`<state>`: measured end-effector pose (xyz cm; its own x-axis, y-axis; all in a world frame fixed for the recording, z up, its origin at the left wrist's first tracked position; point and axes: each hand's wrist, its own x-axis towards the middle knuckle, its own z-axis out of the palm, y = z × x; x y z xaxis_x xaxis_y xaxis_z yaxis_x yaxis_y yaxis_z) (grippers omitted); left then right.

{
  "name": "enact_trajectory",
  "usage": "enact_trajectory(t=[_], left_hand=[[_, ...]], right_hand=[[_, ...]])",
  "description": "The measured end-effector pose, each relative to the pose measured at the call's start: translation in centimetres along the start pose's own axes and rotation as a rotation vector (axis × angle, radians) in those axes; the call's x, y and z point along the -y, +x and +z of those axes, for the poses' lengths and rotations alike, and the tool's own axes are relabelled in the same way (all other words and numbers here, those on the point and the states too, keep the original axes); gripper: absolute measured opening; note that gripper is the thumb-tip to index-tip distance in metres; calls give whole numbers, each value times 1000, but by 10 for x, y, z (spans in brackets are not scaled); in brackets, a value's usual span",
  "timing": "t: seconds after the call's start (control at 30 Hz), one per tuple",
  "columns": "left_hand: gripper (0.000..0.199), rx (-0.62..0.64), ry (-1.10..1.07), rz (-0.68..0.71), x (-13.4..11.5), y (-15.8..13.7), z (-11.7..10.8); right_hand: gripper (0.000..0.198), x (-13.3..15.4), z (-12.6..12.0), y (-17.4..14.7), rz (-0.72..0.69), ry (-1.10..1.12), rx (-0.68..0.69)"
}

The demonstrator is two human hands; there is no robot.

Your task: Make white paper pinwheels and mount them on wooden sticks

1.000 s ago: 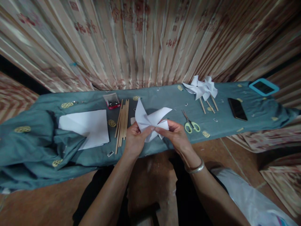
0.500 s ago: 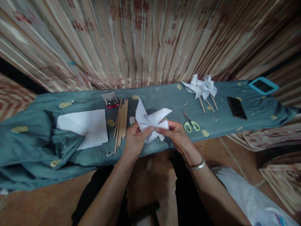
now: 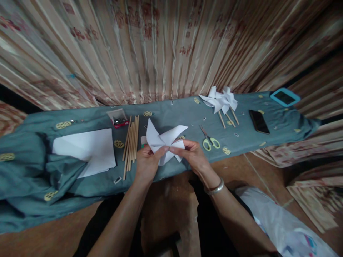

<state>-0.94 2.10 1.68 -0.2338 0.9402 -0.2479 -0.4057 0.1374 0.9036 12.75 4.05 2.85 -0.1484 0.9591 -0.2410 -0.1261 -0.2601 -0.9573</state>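
Note:
A white paper pinwheel (image 3: 164,137) with folded blades is held over the table's front edge. My left hand (image 3: 148,159) grips its left side, thumb pressed near the centre. On the other side my right hand (image 3: 194,154) pinches the paper, its thumb meeting the middle too; the fingers behind the paper are hidden. Left of the hands lie several wooden sticks (image 3: 131,144). A small white-and-green object (image 3: 143,140) is partly covered by my left hand. Scissors (image 3: 210,142) with green handles rest to the right of my right hand.
Finished pinwheels (image 3: 220,101) on sticks lie at the back right, near a phone (image 3: 258,121) and a blue-framed tablet (image 3: 285,97). At left are a stack of white paper (image 3: 91,148) and an opened pack of metal pins (image 3: 118,119). A plastic bag (image 3: 270,217) sits on the floor.
The view has swung slightly right, so the table's things appear further left. Both hands keep hold of the paper pinwheel, with thumbs at its centre.

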Motion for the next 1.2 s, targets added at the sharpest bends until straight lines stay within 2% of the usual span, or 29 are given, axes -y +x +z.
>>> enact_trajectory(t=[0.77,0.93,1.2], left_hand=[[22,-11,71,72,5,2,-1],[22,-16,76,72,4,1,-1],[26,-5,108,44,0,2,-1]], right_hand=[[23,-8,1,-2,-48,15,-38],[19,-9,0,-2,-45,10,-30],[25,-9,-3,0,-30,19,2]])
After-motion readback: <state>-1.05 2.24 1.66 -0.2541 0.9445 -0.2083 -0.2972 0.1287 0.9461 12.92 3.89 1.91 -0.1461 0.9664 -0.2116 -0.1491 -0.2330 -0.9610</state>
